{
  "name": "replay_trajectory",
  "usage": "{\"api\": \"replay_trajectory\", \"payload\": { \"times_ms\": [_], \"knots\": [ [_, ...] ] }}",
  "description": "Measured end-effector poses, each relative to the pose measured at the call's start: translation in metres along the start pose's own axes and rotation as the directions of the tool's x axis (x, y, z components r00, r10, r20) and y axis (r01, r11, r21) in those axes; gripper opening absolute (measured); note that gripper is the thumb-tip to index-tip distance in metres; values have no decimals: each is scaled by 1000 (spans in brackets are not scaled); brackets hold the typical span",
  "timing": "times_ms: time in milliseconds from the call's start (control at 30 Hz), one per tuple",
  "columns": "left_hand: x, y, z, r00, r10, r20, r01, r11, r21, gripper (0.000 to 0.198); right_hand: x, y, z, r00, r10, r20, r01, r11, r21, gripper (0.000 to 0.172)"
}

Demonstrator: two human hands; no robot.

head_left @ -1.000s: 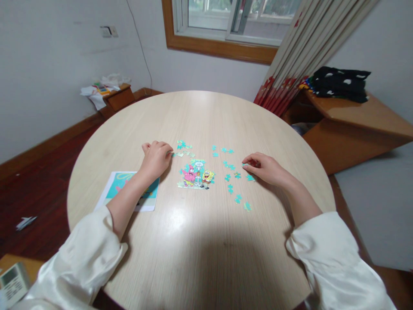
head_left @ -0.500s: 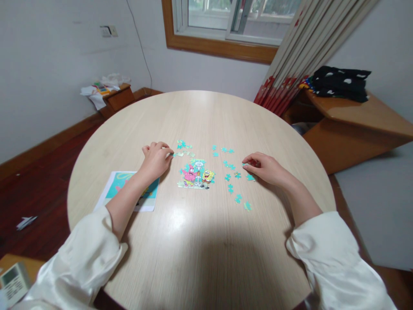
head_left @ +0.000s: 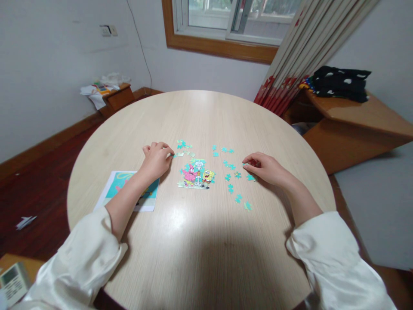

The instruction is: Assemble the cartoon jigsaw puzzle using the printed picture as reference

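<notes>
A partly joined jigsaw puzzle with cartoon figures lies at the middle of the round table. Left of its upper edge, my left hand is closed, its fingertips pinching a small puzzle piece. Several pale and turquoise loose pieces lie just beyond those fingers. To the puzzle's right, my right hand rests on the table with thumb and finger closed on a turquoise puzzle piece, mostly covered. One more turquoise piece sits just below that hand, and several others are scattered between it and the puzzle.
Under my left forearm lies a printed picture sheet, partly covered. The round wooden table reaches toward a window and curtain. A wooden cabinet with black patterned cloth stands right; a remote-like white device is at lower left.
Almost nothing differs. My left fingertips have shifted very slightly right with the piece; my right hand stays in place.
</notes>
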State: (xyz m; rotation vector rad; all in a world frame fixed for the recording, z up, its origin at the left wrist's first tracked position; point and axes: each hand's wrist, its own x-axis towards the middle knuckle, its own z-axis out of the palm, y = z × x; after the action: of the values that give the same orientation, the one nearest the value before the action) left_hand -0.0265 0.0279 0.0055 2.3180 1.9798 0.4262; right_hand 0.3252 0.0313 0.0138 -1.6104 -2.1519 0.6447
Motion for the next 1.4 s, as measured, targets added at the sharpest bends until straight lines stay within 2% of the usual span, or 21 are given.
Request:
{"api": "replay_trajectory", "payload": {
  "times_ms": [667, 933, 1400],
  "knots": [
    [-3, 3, -1, 999, 34, -25, -35, 999, -21, 28, 1, 4, 1, 1000, -23, -10, 23, 1000, 4, 17],
    [-5, 7, -1, 987, 158, -22, -159, 985, -66, 28, 0, 0, 0, 1000, -6, 2, 6, 1000, -4, 15],
    [-3, 10, -2, 987, 158, 6, -158, 986, -58, 29, 0, 3, -1, 1000, -19, 5, 19, 1000, -11, 16]
  ]
}}
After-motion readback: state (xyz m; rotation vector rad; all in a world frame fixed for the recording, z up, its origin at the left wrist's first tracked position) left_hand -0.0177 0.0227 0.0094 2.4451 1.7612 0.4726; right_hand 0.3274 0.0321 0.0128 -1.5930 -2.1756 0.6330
